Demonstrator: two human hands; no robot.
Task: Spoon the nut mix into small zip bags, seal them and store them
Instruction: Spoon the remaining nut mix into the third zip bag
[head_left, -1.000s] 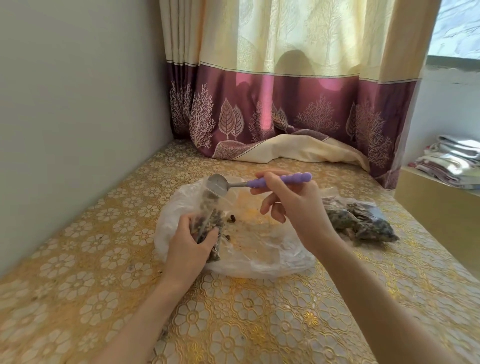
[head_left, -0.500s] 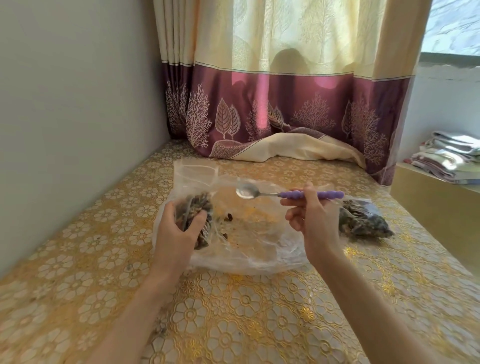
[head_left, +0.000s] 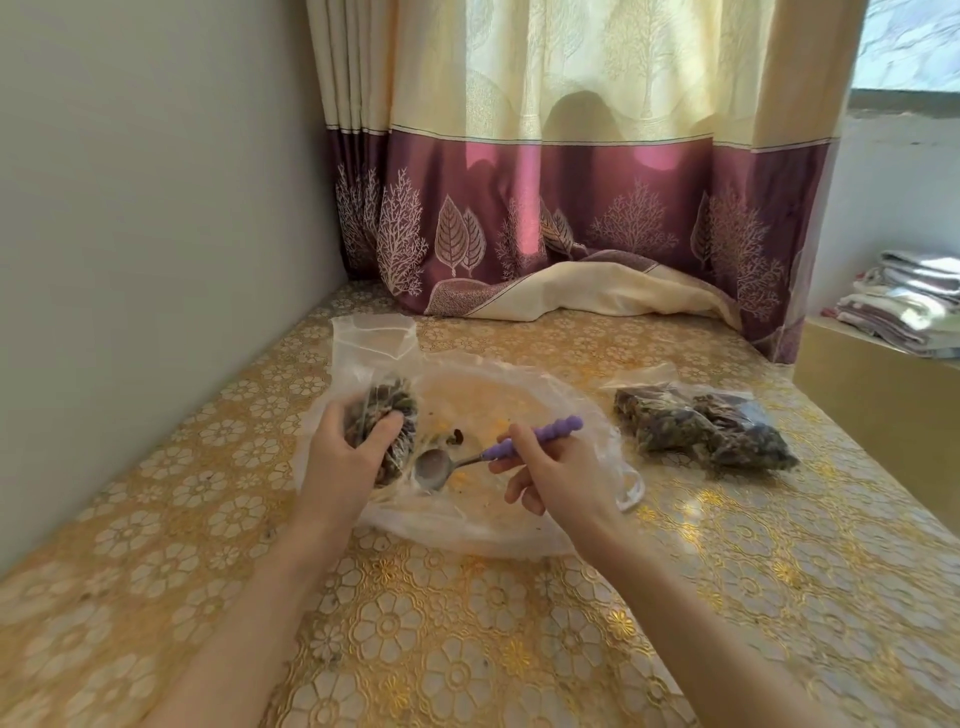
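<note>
Purple-handled spoon (head_left: 467, 457), pinched in the right hand (head_left: 561, 480), dips empty into the nearly spent big bag (head_left: 467, 519); at its 9 o'clock the left hand (head_left: 345, 454) grips a part-filled zip bag (head_left: 387, 415). Filling step; next, scrape up remaining nuts. Filled bags (head_left: 701, 428) lie at 3 o'clock.

This was a home, a lived-in room rather than any workplace. A broad surface ran into the corner of a plain painted wall (head_left: 156, 208), covered in a gold plastic cloth (head_left: 467, 649) stamped with white flowers — the sort laid over a household table or platform. Behind it hung a cream and plum curtain (head_left: 571, 182) printed with trees and leaves, its hem bunched on the cloth, daylight glowing through from a window (head_left: 909, 41) at the far right. Beside that, folded towels or linens (head_left: 904, 301) sat stacked on a low yellow cabinet (head_left: 883, 395) — ordinary domestic storage.
</note>
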